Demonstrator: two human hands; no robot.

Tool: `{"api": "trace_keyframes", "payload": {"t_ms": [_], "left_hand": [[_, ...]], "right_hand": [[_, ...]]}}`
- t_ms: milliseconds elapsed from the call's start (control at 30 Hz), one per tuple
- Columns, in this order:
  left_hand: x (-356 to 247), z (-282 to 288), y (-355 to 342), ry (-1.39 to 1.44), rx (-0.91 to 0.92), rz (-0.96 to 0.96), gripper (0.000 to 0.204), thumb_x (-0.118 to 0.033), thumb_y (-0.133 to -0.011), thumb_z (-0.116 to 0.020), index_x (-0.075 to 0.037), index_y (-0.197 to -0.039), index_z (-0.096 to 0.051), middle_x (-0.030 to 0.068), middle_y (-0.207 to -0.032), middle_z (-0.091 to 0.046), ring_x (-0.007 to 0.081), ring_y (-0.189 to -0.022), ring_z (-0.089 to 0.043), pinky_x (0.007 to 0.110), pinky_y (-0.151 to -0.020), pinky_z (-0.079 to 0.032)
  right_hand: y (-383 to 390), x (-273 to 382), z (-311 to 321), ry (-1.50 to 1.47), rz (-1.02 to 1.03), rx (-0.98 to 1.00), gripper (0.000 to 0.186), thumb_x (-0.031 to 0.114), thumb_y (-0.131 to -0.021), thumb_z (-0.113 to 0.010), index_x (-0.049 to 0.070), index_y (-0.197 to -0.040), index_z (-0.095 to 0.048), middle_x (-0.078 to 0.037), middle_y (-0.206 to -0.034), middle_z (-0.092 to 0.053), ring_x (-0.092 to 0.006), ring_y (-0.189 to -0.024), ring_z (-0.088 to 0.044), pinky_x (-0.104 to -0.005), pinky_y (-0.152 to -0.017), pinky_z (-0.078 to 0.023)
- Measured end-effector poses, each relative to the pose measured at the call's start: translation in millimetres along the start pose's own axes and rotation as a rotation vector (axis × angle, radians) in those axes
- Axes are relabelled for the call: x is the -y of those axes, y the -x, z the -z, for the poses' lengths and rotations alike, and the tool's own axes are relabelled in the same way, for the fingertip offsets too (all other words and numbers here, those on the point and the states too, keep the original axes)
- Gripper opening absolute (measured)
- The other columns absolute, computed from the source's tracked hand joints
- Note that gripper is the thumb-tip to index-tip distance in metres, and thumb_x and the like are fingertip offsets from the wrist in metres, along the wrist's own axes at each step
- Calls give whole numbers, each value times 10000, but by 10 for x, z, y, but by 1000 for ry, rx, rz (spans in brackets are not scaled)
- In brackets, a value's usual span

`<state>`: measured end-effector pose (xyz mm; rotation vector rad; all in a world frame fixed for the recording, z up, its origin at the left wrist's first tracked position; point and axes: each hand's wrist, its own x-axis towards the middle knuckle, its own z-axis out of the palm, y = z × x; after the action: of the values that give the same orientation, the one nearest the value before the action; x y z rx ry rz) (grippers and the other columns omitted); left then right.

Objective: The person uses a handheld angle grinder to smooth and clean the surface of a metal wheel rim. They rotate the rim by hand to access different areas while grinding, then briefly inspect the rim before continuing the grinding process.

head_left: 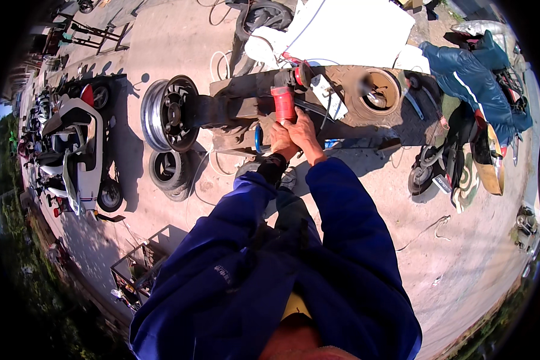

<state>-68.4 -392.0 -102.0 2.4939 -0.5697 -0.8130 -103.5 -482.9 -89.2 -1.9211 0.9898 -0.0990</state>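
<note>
A red angle grinder (283, 105) lies over the worn metal bench (366, 126), its head and round disc at the far end. My left hand (282, 141) is closed at the near end of its body. Beside it, my right hand (304, 131) is closed on the same end from the right. Whether the grinder touches the bench I cannot tell. Left of the grinder, a wheel rim (173, 114) stands upright at the bench's left end. A blue ring-shaped thing (258, 138) sits by the bench's near edge, close to my left hand.
A brown round tub (383, 90) with small parts and a white box (330, 96) are on the bench. Below the rim lies a tyre (169, 171). A scooter (81, 156) stands at left. White sheeting (354, 30) and a blue cover (471, 78) lie beyond.
</note>
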Motion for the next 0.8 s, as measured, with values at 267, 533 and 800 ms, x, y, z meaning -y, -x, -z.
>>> {"api": "trace_keyframes", "payload": {"t_ms": [267,533,800], "left_hand": [[103,-52,70,-5,15,-73,747,-411,-864,-774,49,-1331,-415,285,-1258,-538,461,-1182,-577,535,-997,-474],[293,191,667,157,47,-214,624,-328,-950,-698,64,-1366,-449,275,-1252,-556,459,-1221,-543,514,-1047,-454],[1689,568,1634,157,400,-107,745,-449,-1015,-617,64,-1492,-364,328,-1348,-591,449,-1261,-609,490,-1054,-489]], "right_hand": [[9,-61,-20,58,39,-14,607,319,-830,-817,1,-1304,-610,-306,-1191,-680,-463,-1103,-672,-508,-973,-550],[-14,-31,-35,138,-49,15,516,348,-829,-835,51,-1210,-653,-245,-1130,-730,-427,-1101,-696,-505,-956,-548],[-30,50,-94,156,10,28,518,363,-830,-827,63,-1220,-663,-214,-1078,-756,-398,-1027,-734,-468,-918,-570]]}}
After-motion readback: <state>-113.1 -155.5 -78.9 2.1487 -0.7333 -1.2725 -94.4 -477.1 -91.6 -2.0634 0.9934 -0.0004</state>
